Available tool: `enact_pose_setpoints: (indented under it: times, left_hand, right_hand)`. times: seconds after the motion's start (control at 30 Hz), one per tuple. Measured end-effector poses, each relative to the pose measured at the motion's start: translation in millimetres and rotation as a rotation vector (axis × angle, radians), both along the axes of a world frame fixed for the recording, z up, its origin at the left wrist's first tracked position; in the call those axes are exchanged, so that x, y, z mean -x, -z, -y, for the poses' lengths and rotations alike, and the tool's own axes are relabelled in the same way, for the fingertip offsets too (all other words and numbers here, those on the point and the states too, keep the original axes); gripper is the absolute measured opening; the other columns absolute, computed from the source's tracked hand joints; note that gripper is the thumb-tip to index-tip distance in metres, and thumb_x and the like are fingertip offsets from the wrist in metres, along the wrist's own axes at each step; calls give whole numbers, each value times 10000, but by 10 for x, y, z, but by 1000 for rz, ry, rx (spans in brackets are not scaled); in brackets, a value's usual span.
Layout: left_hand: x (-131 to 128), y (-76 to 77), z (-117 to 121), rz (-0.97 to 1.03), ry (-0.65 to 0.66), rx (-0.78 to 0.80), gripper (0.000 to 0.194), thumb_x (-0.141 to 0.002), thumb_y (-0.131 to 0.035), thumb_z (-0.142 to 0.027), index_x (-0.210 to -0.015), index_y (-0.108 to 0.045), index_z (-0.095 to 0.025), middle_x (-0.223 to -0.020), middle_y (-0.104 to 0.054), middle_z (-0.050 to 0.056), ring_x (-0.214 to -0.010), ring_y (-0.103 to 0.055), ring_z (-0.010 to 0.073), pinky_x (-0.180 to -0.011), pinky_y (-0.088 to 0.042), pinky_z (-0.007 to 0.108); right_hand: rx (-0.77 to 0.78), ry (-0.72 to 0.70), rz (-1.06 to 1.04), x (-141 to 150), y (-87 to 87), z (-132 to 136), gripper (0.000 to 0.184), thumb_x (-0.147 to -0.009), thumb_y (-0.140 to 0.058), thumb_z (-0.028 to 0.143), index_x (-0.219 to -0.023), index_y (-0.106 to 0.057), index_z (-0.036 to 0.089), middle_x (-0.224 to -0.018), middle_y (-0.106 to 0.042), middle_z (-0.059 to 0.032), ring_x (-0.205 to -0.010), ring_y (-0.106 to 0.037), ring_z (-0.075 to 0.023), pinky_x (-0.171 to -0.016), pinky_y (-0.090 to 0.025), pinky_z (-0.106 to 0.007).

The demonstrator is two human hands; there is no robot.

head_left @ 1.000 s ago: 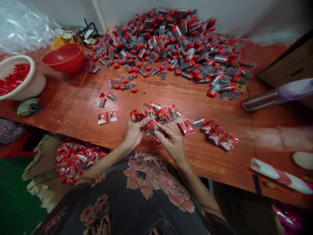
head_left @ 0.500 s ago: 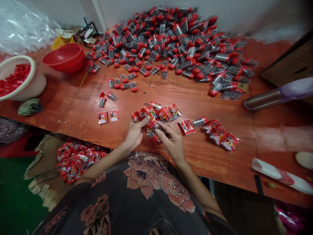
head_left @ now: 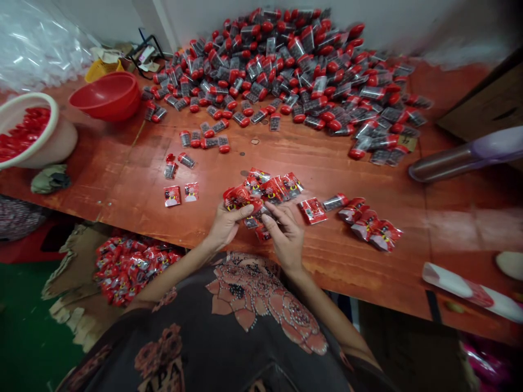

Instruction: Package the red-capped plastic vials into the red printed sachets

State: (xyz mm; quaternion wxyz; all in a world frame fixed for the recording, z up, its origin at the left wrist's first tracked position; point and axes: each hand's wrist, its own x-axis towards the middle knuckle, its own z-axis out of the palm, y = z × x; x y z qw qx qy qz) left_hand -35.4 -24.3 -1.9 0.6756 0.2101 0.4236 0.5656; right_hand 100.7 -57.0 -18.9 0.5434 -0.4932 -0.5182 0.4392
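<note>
Left grip [head_left: 223,224]: closed, thumb uppermost, on a red printed packet [head_left: 257,206]; more red packaging is bunched at its fingers. Right grip [head_left: 289,237]: thumb and forefinger pinched on the same packet's right end. The packet lies between the two grips, above the reddish-brown wooden surface [head_left: 359,277].

Loose red packets [head_left: 274,190]: a cluster just beyond the grips, others partly hidden beneath. Flat red packet [head_left: 312,211], one: just right of the right grip. Red-capped clear container [head_left: 333,202], dark contents, one: on that packet's right. Plump red packets [head_left: 368,224], three, in a row: farther right. Square red packets [head_left: 172,196], two: left of the left grip. Packet heap [head_left: 131,267]: below surface level, left of the left grip.

White tub [head_left: 61,139], holding red pieces: far left. Red bowl [head_left: 102,100]: beyond the left grip, leftward. Large heap of red-capped clear containers [head_left: 265,76], dark contents: farthest, well beyond both grips.
</note>
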Motion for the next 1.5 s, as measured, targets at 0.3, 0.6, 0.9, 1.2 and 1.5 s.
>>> enact_pose_setpoints:
  times: [0.3,0.6,0.9,1.2,1.5]
  left_hand:
    - [-6,77,20,-23,-60,15,316,-573,-861,-165,-849,-709,-193,-851,-731,21,-743,-675,145,-767,-533,306]
    - [70,80,29,-105,0,16,288,-570,-875,-199,-814,-722,-183,-828,-732,31,-709,-660,141,-741,-544,308]
    - [217,63,-29,-143,-7,8,304,-634,-834,-389,-859,-710,-226,-857,-745,46,-812,-698,221,-651,-533,324]
    - [55,48,8,-192,-233,26,230,-690,-788,-407,-747,-686,-210,-731,-730,11,-717,-696,179,-645,-537,313]
    - [100,17,26,-163,-149,-74,212,-669,-821,-261,-855,-720,-245,-863,-746,23,-807,-702,179,-684,-514,298]
  right_hand:
    - [-86,17,92,-3,27,-14,389,-913,-592,210,-1240,-638,415,-1011,-607,-9,-968,-581,-177,-869,-523,-391]
    - [-108,-87,164,-46,86,-39,468,-936,-535,207,-1353,-531,418,-1051,-569,-28,-995,-568,-199,-902,-518,-425]
    - [-305,-227,384,-95,125,-68,616,-963,-446,133,-1484,-328,440,-1032,-456,-50,-951,-524,-188,-844,-526,-372]
    - [-340,-196,408,-24,232,20,656,-955,-440,120,-1496,-285,458,-1051,-464,-58,-963,-519,-206,-812,-523,-390]
    - [-271,-192,347,-10,258,44,646,-956,-432,137,-1472,-304,504,-1063,-465,-45,-960,-524,-202,-834,-526,-398]
